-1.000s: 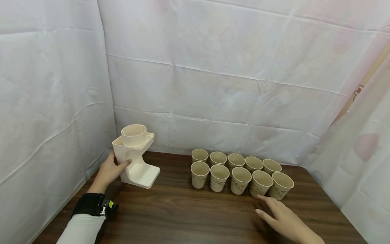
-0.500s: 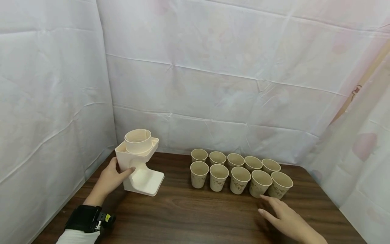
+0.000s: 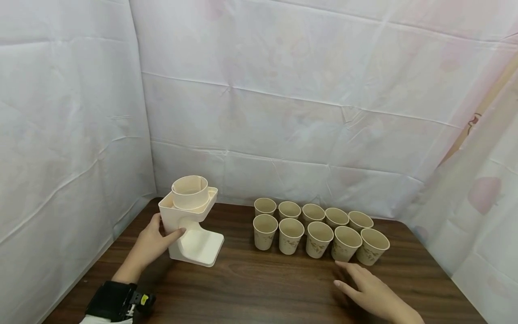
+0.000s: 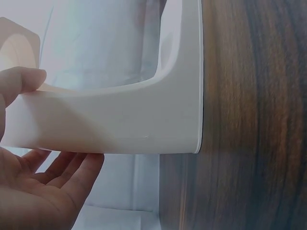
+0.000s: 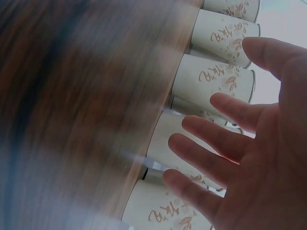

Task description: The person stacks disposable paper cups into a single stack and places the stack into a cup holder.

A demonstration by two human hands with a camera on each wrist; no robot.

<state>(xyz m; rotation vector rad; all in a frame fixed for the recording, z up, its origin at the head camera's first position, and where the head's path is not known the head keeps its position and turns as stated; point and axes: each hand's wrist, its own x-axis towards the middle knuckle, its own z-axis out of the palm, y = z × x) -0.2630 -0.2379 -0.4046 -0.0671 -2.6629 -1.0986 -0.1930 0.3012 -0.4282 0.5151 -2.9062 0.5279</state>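
A: Head view. Log the cream stand (image 3: 206, 246) first.

B: Upright at the dark wood table (image 3: 251, 288), round collar (image 3: 193, 201) on top, flat foot pointing right. Left hand (image 3: 151, 243) at the stand's left side, gripping its column (image 3: 173, 222): thumb on the near face, fingers round the back. Black strap (image 3: 108, 300) on that wrist.

A: And to the right of the stand?

B: Ten paper cups (image 3: 319, 243), mouths up, two rows of five. Right hand (image 3: 370, 290) well to the stand's right, on the wearer's side of the cups, fingers extended and relaxed. Can't tell whether a fingertip touches a cup. White cloth (image 3: 283, 112) hangs behind the stand.

A: Left wrist view.

B: Stand seen sideways. Thumb on one edge of the column, fingers against the opposite edge, column pinched between. Can't tell whether the foot touches the table.

A: Right wrist view.

B: Those cups right of the stand, brown leaf print on their sides. Right hand's fingers spread apart, thumb out, overlapping the cups in this line of sight. Wood grain blurred.
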